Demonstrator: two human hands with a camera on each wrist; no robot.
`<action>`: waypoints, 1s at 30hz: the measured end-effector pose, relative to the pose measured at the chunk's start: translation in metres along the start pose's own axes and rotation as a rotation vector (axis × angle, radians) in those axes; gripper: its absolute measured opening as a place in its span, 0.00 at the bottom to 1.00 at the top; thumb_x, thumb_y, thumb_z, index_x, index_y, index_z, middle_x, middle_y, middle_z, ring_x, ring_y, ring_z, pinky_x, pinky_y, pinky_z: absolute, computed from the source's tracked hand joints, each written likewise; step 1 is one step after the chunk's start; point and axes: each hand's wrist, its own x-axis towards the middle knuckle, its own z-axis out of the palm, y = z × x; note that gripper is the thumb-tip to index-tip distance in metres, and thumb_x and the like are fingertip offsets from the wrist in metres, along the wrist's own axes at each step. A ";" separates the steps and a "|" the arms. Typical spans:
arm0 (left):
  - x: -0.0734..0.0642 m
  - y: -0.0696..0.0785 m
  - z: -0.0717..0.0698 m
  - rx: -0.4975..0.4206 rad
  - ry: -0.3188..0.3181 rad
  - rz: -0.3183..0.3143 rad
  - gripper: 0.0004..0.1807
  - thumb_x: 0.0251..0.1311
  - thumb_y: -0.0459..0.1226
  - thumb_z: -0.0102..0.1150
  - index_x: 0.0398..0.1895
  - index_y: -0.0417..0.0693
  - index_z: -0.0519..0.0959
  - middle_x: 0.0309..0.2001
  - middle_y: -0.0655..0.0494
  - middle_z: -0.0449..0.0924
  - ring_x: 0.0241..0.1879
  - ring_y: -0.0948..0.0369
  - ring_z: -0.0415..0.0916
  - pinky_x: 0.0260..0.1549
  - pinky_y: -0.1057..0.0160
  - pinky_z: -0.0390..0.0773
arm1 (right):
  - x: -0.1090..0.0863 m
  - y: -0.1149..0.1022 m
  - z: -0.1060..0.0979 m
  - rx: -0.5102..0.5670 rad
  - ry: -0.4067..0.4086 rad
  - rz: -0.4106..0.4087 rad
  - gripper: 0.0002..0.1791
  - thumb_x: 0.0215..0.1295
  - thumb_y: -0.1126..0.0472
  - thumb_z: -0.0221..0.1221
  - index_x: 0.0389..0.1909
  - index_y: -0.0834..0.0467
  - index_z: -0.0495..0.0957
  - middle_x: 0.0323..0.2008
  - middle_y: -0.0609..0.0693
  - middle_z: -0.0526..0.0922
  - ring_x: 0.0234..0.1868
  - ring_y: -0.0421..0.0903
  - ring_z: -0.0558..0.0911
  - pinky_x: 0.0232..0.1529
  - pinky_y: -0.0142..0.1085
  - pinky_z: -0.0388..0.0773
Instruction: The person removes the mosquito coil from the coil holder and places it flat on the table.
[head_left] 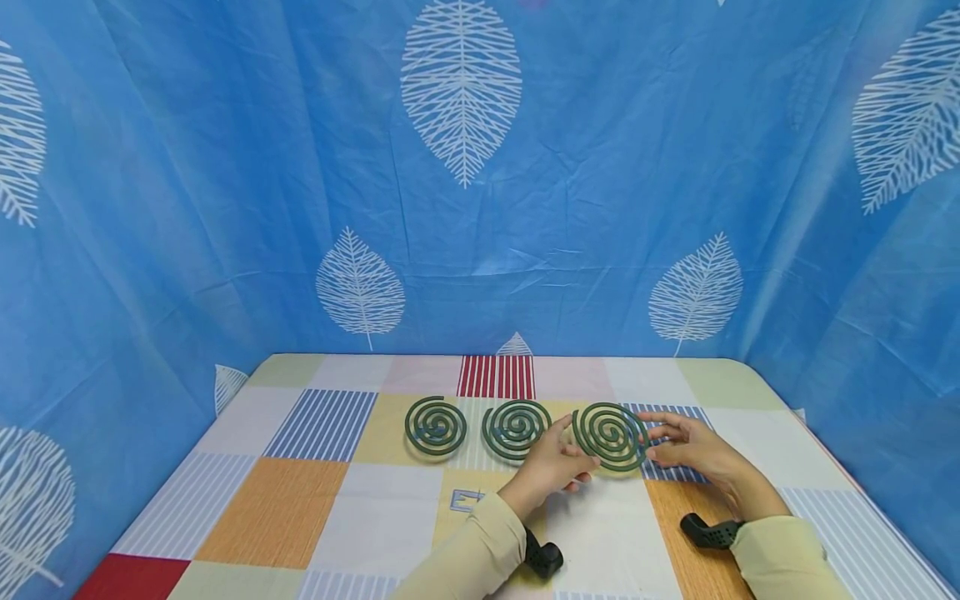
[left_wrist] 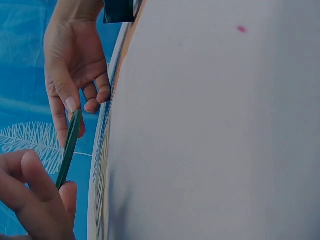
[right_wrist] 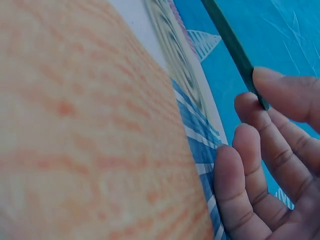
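Note:
Two hands hold a green mosquito coil (head_left: pixel 611 437) between them, raised off the table and seen nearly edge-on in both wrist views. At its left rim my left hand (head_left: pixel 551 462) pinches it between thumb and fingers. The opposite rim is pinched by my right hand (head_left: pixel 693 450); the right wrist view shows the thumb and index finger on the coil's edge (right_wrist: pixel 232 47), the other fingers curving below. A second mosquito coil (head_left: pixel 516 429) lies just left of the left hand, and a third mosquito coil (head_left: pixel 435 426) lies further left, each apart from the other.
A patchwork-patterned cloth (head_left: pixel 390 517) covers the table. Blue curtains with white leaf prints (head_left: pixel 461 92) stand behind and on both sides. Black wrist-worn devices (head_left: pixel 543 557) sit below both hands.

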 end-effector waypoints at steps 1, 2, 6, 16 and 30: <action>0.000 0.000 0.000 -0.004 -0.009 -0.004 0.48 0.66 0.27 0.72 0.86 0.42 0.58 0.35 0.56 0.85 0.21 0.67 0.76 0.17 0.74 0.72 | 0.000 0.000 0.000 -0.005 0.004 0.003 0.40 0.74 0.67 0.65 0.78 0.78 0.57 0.53 0.58 0.85 0.45 0.45 0.87 0.46 0.39 0.87; 0.000 0.000 0.000 -0.005 -0.018 -0.008 0.48 0.67 0.27 0.72 0.86 0.42 0.57 0.35 0.56 0.85 0.20 0.68 0.76 0.17 0.74 0.72 | 0.000 0.000 0.000 -0.010 0.007 0.005 0.40 0.74 0.67 0.65 0.78 0.79 0.57 0.54 0.60 0.84 0.46 0.45 0.87 0.46 0.39 0.88; 0.000 0.000 0.001 -0.007 -0.041 -0.027 0.48 0.68 0.27 0.70 0.87 0.40 0.54 0.33 0.56 0.86 0.19 0.69 0.75 0.16 0.75 0.71 | -0.001 0.000 0.000 -0.031 0.015 0.006 0.38 0.75 0.67 0.65 0.76 0.80 0.59 0.55 0.63 0.84 0.46 0.45 0.87 0.46 0.40 0.88; -0.002 -0.003 0.000 -0.029 -0.072 -0.068 0.49 0.68 0.27 0.69 0.87 0.37 0.52 0.34 0.55 0.84 0.18 0.70 0.73 0.16 0.76 0.70 | 0.000 0.000 0.003 -0.063 0.081 0.048 0.32 0.76 0.69 0.64 0.72 0.80 0.65 0.46 0.55 0.86 0.40 0.41 0.85 0.41 0.37 0.87; -0.001 -0.006 0.002 -0.070 -0.076 -0.132 0.48 0.68 0.29 0.70 0.86 0.37 0.53 0.30 0.54 0.86 0.16 0.71 0.73 0.17 0.76 0.71 | 0.005 0.002 0.005 -0.133 0.130 0.051 0.25 0.78 0.72 0.61 0.68 0.82 0.68 0.45 0.60 0.89 0.37 0.40 0.85 0.37 0.35 0.86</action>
